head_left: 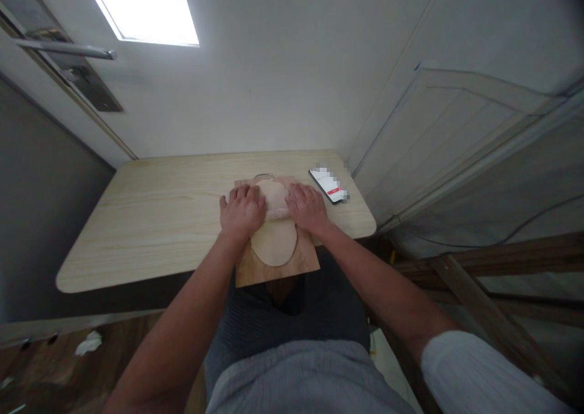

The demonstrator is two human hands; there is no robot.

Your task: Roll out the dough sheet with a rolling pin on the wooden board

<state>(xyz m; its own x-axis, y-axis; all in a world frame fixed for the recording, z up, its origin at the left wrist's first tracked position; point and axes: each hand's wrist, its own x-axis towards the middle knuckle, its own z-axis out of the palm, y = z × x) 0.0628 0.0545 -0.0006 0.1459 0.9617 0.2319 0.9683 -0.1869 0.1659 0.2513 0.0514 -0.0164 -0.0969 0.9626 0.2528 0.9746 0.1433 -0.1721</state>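
A flat sheet of pale dough [274, 244] lies on a brown wooden board [255, 271] at the near edge of a light wooden table [159, 219]. The far part of the dough [275, 200] is folded or rolled up between my hands. My left hand [241, 210] presses on its left end with fingers curled over it. My right hand [306, 206] presses on its right end the same way. Both palms face down. The board hangs a little over the table's near edge, above my lap.
A phone [329, 185] with a lit screen lies on the table right of the board. A thin metal rim [265, 175] shows just behind the board. White walls close the table in at the back and right. Wooden beams [479, 304] stand at the lower right.
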